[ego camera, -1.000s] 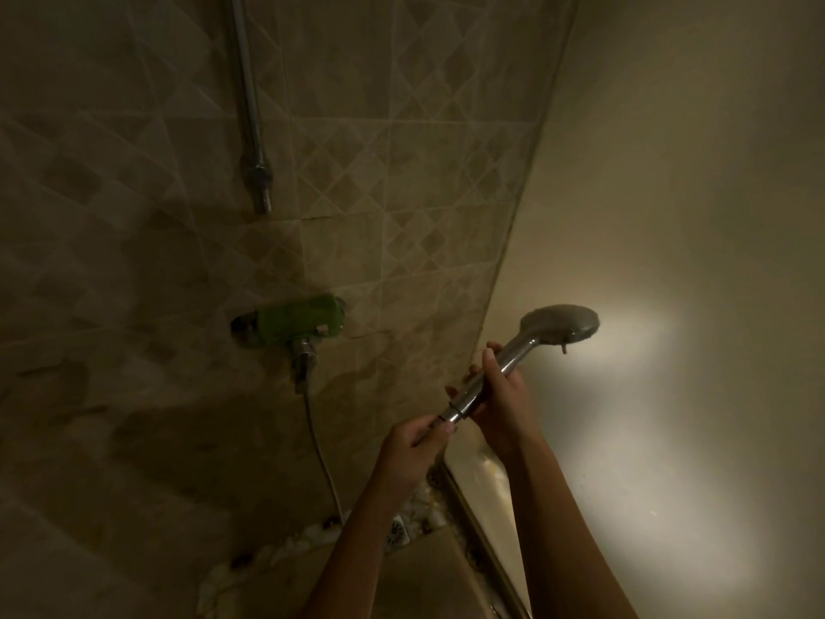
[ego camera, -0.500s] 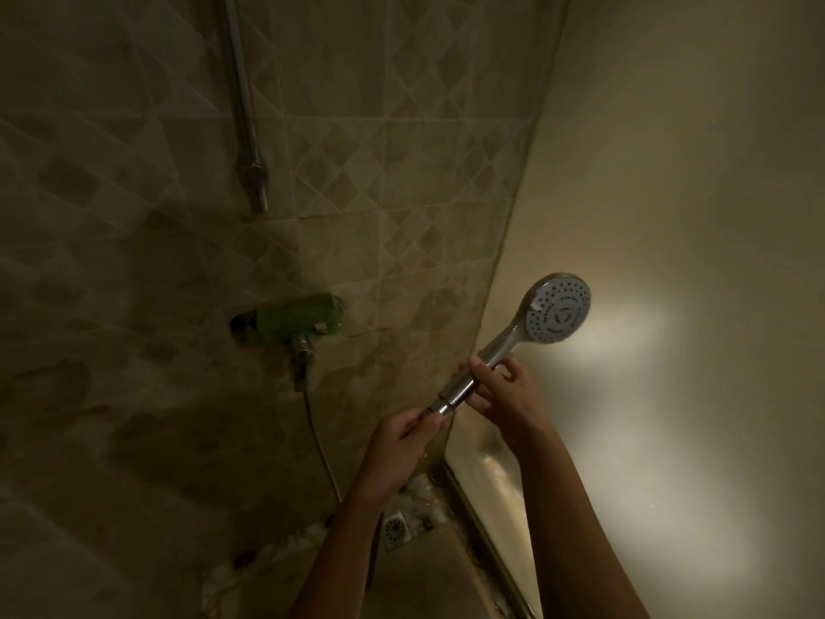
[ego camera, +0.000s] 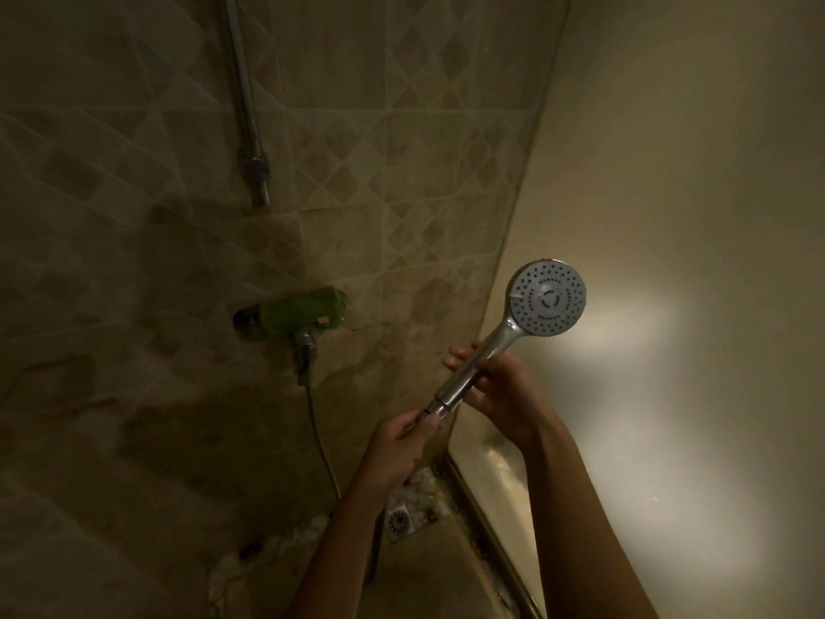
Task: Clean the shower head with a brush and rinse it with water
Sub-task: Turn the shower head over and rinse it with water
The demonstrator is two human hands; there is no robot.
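My right hand (ego camera: 500, 390) and left hand (ego camera: 402, 444) grip the shower head (ego camera: 547, 299) handle; its axis slants up-right, nozzles facing me

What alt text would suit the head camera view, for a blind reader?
In a dim tiled shower, a person holds a shower head, nozzle face toward the camera: the right hand grips its handle, the left hand pinches the hose at the handle's base. A green wall mixer is at left, a floor drain below.

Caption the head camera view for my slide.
Left hand pinches the hose joint, right hand holds the handle, shower head faces the camera.
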